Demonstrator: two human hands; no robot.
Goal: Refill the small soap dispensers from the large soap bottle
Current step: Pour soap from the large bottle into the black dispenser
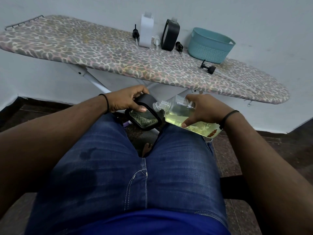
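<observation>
My left hand [128, 100] grips a small black dispenser [144, 116] with a clear window, held tilted above my knees. My right hand [203, 111] holds the large clear soap bottle [186, 116], tipped nearly on its side with yellow-green soap pooled in its lower half. The bottle's open threaded mouth [163, 104] sits right by the dispenser's neck [156, 106]. On the ironing board [101, 53] stand a white dispenser [146, 31] and a second black dispenser [170, 35], both without pumps.
Loose pump heads lie on the board: a black one [135, 33], a white one [157, 41], another black one [179, 46] and one near the edge [208, 67]. A teal basket [210, 45] stands at the right. I sit with jeans-clad legs below the board.
</observation>
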